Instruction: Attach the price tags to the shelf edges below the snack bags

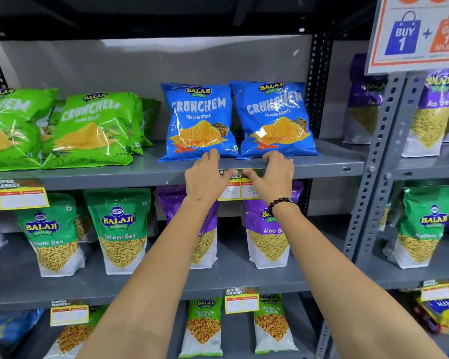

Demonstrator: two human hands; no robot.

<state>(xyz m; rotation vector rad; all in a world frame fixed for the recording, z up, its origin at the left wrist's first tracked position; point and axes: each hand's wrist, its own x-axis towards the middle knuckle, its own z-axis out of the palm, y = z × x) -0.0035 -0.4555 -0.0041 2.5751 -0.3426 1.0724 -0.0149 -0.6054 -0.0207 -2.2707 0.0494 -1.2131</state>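
A yellow price tag (pixel 237 189) with a "Super Market" header hangs on the grey shelf edge (pixel 327 169), below two blue Crunchem Masala Masti bags (pixel 197 120). My left hand (pixel 205 177) presses the tag's left top corner, fingers curled over the shelf lip and touching the bag's bottom. My right hand (pixel 272 177), a black bead bracelet on its wrist, presses the tag's right top corner the same way. Both thumbs lie on the tag's header. The tag's lower half shows handwritten prices.
Green Crunchem bags (pixel 88 130) fill the shelf's left. Another tag (pixel 22 196) hangs at the left edge. Lower shelves hold Ratlami Sev (pixel 119 229) and purple Aloo Sev pouches (pixel 267 229), with more tags (pixel 241 301). A perforated upright (pixel 376 156) and promo sign (pixel 420 32) stand right.
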